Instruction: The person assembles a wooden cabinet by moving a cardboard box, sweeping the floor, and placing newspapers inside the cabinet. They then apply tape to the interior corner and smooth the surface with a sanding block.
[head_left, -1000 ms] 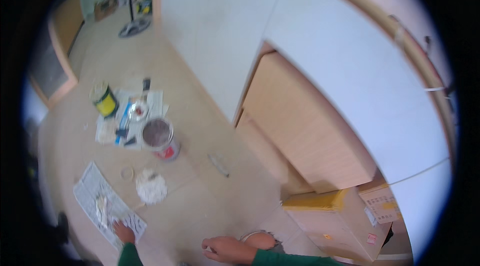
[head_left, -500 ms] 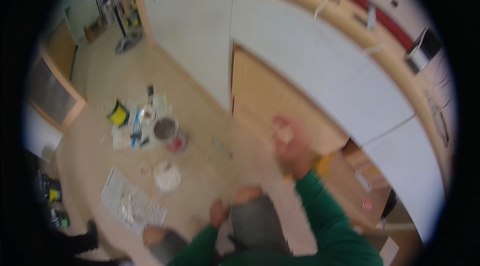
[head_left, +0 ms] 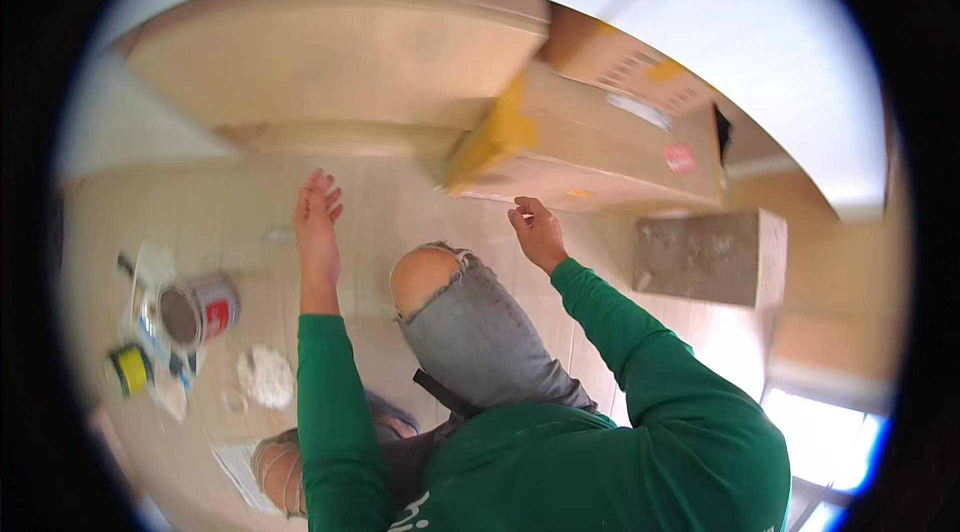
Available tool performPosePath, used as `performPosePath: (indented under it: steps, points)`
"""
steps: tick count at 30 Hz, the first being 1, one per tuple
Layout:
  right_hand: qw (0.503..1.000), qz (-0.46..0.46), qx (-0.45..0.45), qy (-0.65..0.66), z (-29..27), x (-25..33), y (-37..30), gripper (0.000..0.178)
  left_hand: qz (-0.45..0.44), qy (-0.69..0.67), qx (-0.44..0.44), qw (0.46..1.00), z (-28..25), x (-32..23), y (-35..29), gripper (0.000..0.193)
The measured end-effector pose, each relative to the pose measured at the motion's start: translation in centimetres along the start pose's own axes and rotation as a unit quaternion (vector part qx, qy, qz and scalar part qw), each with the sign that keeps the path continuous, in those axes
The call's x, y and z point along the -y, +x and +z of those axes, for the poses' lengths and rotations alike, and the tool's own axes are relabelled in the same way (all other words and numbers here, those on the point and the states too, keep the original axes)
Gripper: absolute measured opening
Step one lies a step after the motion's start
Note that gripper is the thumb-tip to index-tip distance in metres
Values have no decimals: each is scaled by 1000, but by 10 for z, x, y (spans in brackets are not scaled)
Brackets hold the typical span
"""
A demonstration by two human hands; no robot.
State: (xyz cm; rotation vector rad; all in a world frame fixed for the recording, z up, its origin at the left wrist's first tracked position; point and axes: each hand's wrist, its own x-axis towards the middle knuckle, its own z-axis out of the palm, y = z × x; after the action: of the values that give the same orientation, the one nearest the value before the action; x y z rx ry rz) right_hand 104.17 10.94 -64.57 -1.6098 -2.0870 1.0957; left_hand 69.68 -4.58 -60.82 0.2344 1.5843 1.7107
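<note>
My left hand hovers over the floor near the pale wooden panel, its fingers apart and nothing seen in it. My right hand is loosely curled, with a gap between thumb and forefinger; no object shows there. Just beyond it lies a long cardboard box with yellow tape peeling at its left end. Between both hands rises my bent knee in torn grey jeans.
At the left stand an open paint can and a black-and-yellow tub. A white fluffy pad and a small ring lie nearby. A grey-faced block stands at right. White cabinet fronts overhang the boxes.
My view has swung right and closer to the cabinet. My left hand has come up from beside my knee and reached forward; my right hand has come down near the cardboard box.
</note>
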Motion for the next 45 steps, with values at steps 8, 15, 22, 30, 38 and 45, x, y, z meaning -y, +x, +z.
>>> performPosePath:
  steps: [8,15,22,30,38,45]
  points:
    - [750,-37,-658,-48,-226,-81,44,47,81,3,216,973,199,59,16,62]
    - [804,-22,-553,215,-273,-151,80,49,-4,59,259,964,249,21,8,67]
    - [785,-96,-581,193,-318,-185,81,31,17,105,188,976,279,38,-60,66]
    - [772,-99,-605,168,-305,-188,62,28,-17,125,259,958,261,34,-26,66]
    - [766,-31,-613,194,-292,-165,40,29,-18,165,263,950,257,3,-1,62]
    - [751,-39,-618,-228,-364,-165,-45,45,1,148,265,953,249,19,-11,66]
